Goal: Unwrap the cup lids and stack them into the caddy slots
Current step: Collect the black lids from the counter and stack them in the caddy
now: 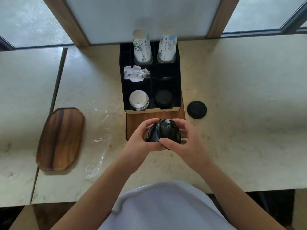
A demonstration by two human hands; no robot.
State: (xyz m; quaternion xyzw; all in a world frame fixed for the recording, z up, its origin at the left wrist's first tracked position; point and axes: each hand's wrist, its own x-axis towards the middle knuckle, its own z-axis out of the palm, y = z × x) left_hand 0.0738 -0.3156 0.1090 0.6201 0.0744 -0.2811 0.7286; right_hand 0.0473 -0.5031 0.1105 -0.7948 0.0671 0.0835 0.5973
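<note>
A stack of black cup lids [164, 131] is held between both hands just in front of the black caddy [177, 75]. My left hand [141, 138] grips its left side and my right hand [184, 140] grips its right side and front. The caddy's near left slot holds white lids [138, 99]; the near right slot holds black lids [163, 98]. One loose black lid [196, 109] lies on the counter to the right of the caddy.
Two upside-down stacks of paper cups [142, 45] stand in the caddy's back slots, with crumpled paper [135, 73] in a middle slot. Clear plastic wrap [99, 138] lies on the counter at left, beside a wooden tray [60, 138].
</note>
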